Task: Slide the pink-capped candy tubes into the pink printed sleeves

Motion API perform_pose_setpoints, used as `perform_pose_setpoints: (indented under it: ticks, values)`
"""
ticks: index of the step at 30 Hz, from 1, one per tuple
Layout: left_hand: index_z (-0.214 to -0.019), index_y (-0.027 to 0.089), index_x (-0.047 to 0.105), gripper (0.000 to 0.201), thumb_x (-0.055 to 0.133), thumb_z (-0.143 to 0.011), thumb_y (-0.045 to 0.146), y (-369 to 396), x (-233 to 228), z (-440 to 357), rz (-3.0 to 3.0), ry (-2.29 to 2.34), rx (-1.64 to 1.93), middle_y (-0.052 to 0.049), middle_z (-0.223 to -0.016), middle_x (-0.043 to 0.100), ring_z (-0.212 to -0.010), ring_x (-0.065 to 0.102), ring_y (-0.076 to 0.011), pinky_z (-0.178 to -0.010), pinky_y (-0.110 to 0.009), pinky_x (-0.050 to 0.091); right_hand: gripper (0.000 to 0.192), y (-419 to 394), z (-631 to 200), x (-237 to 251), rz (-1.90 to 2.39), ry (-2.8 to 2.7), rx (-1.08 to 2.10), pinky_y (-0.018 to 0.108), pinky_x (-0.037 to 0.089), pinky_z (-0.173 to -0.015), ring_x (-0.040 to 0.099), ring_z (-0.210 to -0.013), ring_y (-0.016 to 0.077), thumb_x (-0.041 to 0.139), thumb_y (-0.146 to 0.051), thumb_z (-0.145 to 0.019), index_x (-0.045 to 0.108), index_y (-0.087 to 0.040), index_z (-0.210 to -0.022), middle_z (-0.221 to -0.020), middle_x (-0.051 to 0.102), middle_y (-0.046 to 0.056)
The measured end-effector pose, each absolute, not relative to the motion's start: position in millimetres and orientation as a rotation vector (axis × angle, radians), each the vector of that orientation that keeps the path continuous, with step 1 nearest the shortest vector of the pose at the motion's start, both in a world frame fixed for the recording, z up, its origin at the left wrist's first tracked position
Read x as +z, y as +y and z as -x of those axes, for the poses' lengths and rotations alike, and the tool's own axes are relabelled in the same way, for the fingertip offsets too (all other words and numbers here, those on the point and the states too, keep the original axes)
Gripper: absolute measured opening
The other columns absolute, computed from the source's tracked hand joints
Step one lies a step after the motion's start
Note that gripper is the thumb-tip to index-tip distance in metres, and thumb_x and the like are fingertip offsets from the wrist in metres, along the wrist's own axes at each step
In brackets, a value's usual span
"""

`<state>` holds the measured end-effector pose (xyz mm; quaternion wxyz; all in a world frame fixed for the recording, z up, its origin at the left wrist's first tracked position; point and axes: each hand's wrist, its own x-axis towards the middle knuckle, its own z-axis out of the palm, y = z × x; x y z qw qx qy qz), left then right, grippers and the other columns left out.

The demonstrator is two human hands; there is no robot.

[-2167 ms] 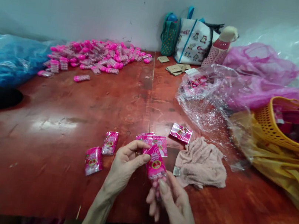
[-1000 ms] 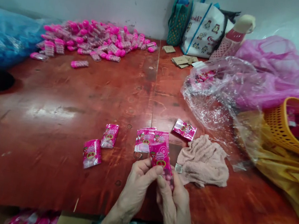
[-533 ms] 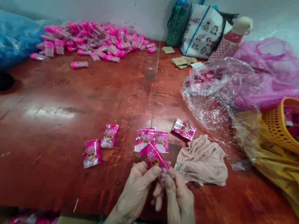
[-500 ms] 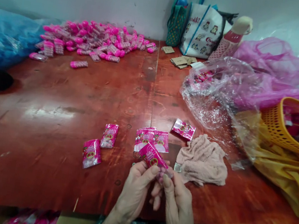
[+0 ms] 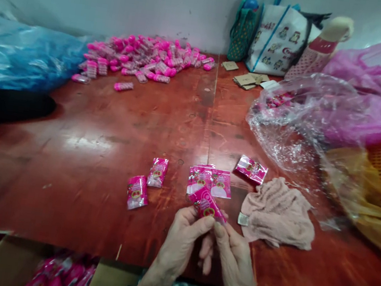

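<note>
Both my hands pinch one pink packet [image 5: 207,206] together. My left hand [image 5: 183,242] and right hand [image 5: 233,259] grip its near end; it slants away to the left above the desk [image 5: 103,149].

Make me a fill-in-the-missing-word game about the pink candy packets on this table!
1. Both hands, the left hand and the right hand, pinch one ____ packet.
2. The crumpled cloth beside the packets is pale ____.
3. The big heap of pink capsules lies at the far side of the table, next to a ____ plastic bag.

Missing words: pink; pink; blue
</note>
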<state>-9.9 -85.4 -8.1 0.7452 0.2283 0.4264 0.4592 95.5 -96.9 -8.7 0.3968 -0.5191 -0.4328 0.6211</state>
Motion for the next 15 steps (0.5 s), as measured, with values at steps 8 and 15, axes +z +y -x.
perform_pose_setpoints:
  ticks: [8,15]
  values:
    - [-0.063,0.018,0.062,0.023,0.064,-0.071,0.039,-63,6,92,-1.575,2.054,0.960,-0.001,-0.065,0.058,-0.062,0.053,-0.0162,-0.062,-0.028,0.043,0.029,-100,-80,-13,1.379,-1.404,1.519,0.019,0.042,-0.049,0.053,-0.049,0.0104,0.039,-0.038,-0.090,0.058,-0.017,-0.084,-0.058,0.057,0.000]
    - [-0.105,0.015,0.060,0.039,0.051,-0.080,0.043,-39,-5,106,-2.020,2.353,0.908,-0.015,-0.117,0.054,-0.114,0.043,-0.0309,-0.092,-0.045,0.036,0.027,-101,-75,-20,1.405,-1.559,1.361,0.019,0.041,-0.048,0.053,-0.048,0.0110,0.037,-0.034,-0.091,0.058,-0.018,-0.086,-0.058,0.056,0.000]
